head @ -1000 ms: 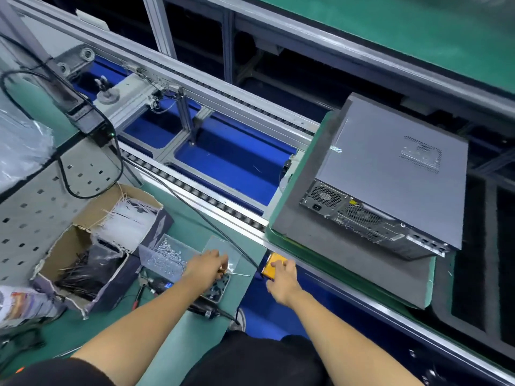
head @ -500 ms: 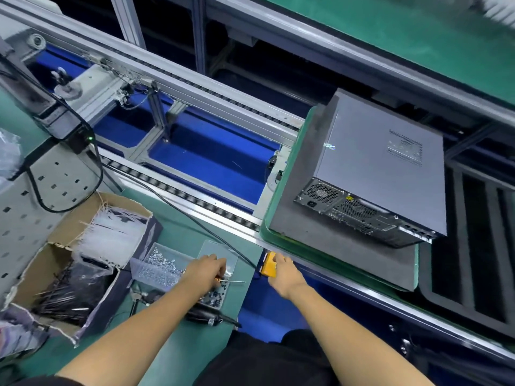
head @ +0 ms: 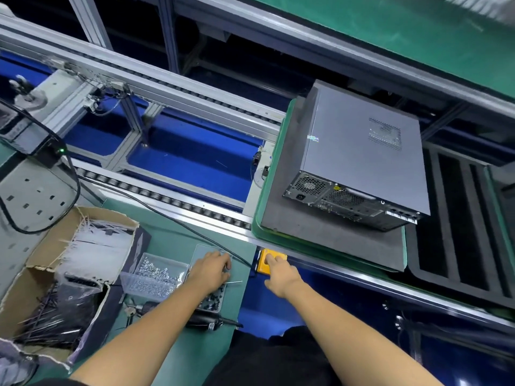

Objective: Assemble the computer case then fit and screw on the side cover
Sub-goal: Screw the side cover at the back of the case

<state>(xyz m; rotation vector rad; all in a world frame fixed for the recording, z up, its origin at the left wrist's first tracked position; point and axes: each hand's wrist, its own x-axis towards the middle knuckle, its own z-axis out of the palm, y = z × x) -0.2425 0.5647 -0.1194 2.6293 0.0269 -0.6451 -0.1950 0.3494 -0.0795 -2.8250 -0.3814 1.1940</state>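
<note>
Beside the yellow button box [head: 271, 263], on its far right, the computer case [head: 362, 160] is lying on its side on a grey foam pad [head: 328, 238] atop a green pallet [head: 257, 218], with the side cover [head: 365, 151] already closed over it and its rear panel facing the person. The right hand [head: 278, 273] is pressing straight fingers down on the button box, gripping nothing. Just left of the box, the left hand [head: 210, 270] is reaching into a clear tray of dark screws [head: 211, 300]; its fingers are curling down, and whether they are pinching a screw cannot be told. Further left, a second tray is holding silver screws [head: 156, 277], and an electric screwdriver [head: 206, 320] is lying nearer the person than both trays. Judging from this, the case is looking finished and the pallet is being released down the line. Next, the left hand is needing to come out with screws for the following unit.
</note>
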